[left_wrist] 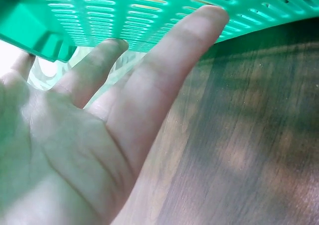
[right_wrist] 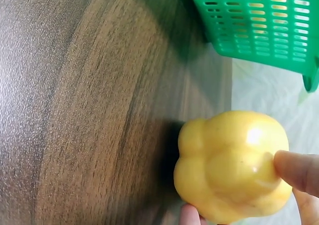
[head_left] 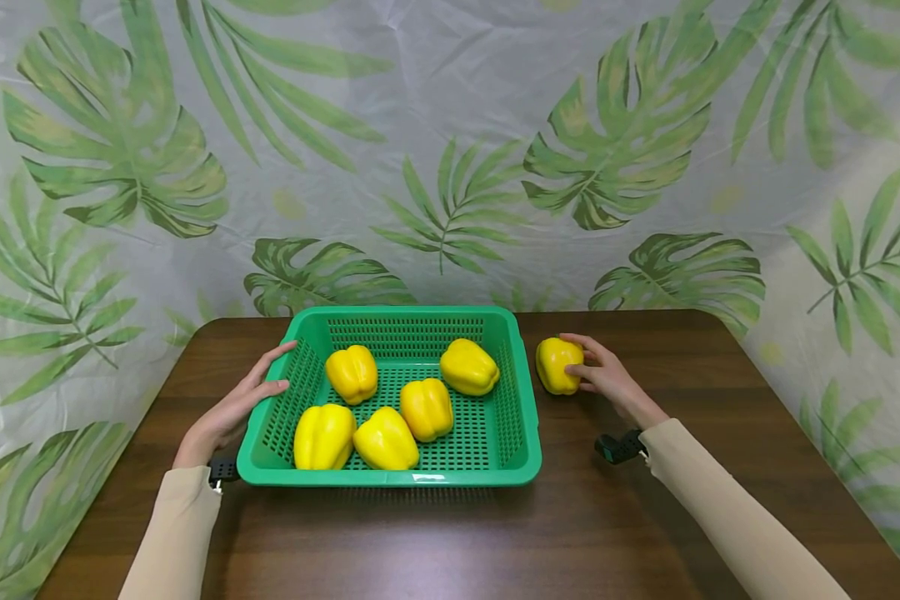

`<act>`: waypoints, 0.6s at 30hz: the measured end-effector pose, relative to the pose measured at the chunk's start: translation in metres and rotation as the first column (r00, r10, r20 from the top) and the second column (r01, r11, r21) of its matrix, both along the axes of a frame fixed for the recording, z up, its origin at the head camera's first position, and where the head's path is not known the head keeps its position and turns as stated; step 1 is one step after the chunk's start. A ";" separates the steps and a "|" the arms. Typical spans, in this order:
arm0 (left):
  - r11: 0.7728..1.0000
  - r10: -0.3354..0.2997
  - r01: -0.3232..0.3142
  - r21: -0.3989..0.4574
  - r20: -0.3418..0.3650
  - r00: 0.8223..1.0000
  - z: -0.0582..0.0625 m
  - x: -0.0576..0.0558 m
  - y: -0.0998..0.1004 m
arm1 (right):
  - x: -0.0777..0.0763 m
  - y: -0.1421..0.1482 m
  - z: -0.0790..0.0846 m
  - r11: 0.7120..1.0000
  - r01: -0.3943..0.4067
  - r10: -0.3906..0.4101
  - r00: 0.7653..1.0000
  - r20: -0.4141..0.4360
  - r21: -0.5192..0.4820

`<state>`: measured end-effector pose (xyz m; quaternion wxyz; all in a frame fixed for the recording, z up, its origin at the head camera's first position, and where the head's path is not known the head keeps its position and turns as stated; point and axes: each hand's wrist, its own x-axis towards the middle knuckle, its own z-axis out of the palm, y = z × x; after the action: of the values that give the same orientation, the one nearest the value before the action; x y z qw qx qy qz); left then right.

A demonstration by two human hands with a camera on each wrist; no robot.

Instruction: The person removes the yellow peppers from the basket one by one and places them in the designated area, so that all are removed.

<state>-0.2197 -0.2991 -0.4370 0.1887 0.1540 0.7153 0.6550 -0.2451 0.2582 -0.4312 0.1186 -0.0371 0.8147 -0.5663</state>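
Note:
A green plastic basket (head_left: 390,477) stands on the table with several yellow bell peppers (head_left: 386,439) lying loose in it. My left hand (head_left: 232,414) is at the basket's left side, its fingertips at the rim. In the left wrist view, straight fingers (left_wrist: 164,75) reach along the slotted outer wall (left_wrist: 134,20). To the right of the basket, my right hand (head_left: 607,372) grips one more yellow bell pepper (head_left: 558,367) between thumb and fingers. The right wrist view shows that pepper (right_wrist: 229,165) from its lobed end; whether it touches the table is unclear.
The dark wooden table (head_left: 435,550) has its back edge just behind the basket. Behind it hangs a pale cloth (head_left: 465,108) printed with green leaves. A dark strapped device (head_left: 619,447) is on the right wrist, another (head_left: 223,472) on the left.

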 end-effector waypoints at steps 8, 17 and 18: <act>1.000 -0.001 0.001 0.014 0.009 1.000 -0.001 0.000 0.000 | 0.000 0.000 0.001 1.000 0.007 -0.007 1.000 0.001 0.013; 1.000 0.001 -0.001 0.000 0.002 1.000 0.000 0.001 0.000 | 0.003 0.002 0.007 1.000 0.015 -0.015 1.000 -0.018 -0.013; 1.000 0.001 -0.001 0.001 0.003 1.000 0.000 0.001 0.000 | 0.003 0.002 0.008 1.000 0.016 -0.016 1.000 -0.026 -0.017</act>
<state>-0.2191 -0.2988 -0.4373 0.1894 0.1526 0.7149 0.6555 -0.2422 0.2605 -0.4230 0.1030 -0.0391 0.8118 -0.5735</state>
